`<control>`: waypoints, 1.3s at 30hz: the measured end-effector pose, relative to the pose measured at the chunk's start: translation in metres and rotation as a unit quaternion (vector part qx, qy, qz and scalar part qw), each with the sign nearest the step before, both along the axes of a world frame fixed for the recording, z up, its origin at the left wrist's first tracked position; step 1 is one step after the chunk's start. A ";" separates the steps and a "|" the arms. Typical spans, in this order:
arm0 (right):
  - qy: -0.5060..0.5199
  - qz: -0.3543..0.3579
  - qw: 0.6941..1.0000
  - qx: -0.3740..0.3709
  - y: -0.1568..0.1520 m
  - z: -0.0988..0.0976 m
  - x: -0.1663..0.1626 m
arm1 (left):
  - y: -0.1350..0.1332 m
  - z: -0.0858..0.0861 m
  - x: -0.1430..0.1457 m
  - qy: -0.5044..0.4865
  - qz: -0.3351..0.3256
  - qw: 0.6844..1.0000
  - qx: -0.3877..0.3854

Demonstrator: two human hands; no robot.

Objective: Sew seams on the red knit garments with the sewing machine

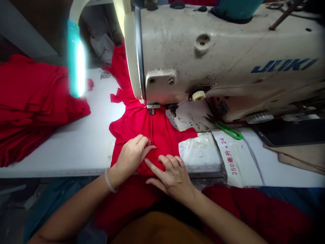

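Red knit cloth [142,132] lies directly under both hands, spread on the white sewing table [76,152] and running back beneath the presser foot [151,109] of the sewing machine [177,51]. The left hand [132,159] rests on the cloth with its fingers slightly curved, and the right hand [170,178] lies nearly flat just beside it, its index finger reaching toward the left thumb. Both hands are open and press on the cloth, with a soft fold rising between them; neither shows a clear pinch. One pale bangle [109,180] circles the left wrist.

Blue capitals on the machine's cream-coloured arm read JUKI. To the right of the cloth lies a white paper label [235,157], printed in red with 250毫升 × 24, and beside its top edge sits one pair of green-handled thread snips [228,130]. A crumpled clear plastic sheet [198,149] lies under the cloth's right edge.

One heap of folded red pieces [33,108] sits on the table's left side, its layers too bunched to count. More red fabric [127,206] fills the person's lap below the table edge. One teal lamp [75,59] glows at upper left, and one dark phone [286,134] lies at right, next to a sheet of brown cardboard [297,157].
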State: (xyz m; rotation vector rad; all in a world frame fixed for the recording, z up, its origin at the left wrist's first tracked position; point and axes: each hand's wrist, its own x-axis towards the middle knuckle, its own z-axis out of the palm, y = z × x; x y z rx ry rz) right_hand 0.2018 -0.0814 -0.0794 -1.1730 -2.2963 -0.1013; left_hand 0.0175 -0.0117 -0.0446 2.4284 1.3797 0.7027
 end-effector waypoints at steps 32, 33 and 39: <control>0.032 0.074 0.996 -0.042 0.006 0.023 0.009 | -0.007 0.002 0.008 0.092 -0.058 0.989 0.101; 0.053 0.101 0.990 -0.078 0.015 0.033 0.014 | -0.008 0.003 0.008 0.113 -0.063 0.986 0.104; 0.021 0.168 0.982 -0.081 0.105 0.046 0.031 | -0.006 0.003 0.001 0.172 -0.080 0.977 0.098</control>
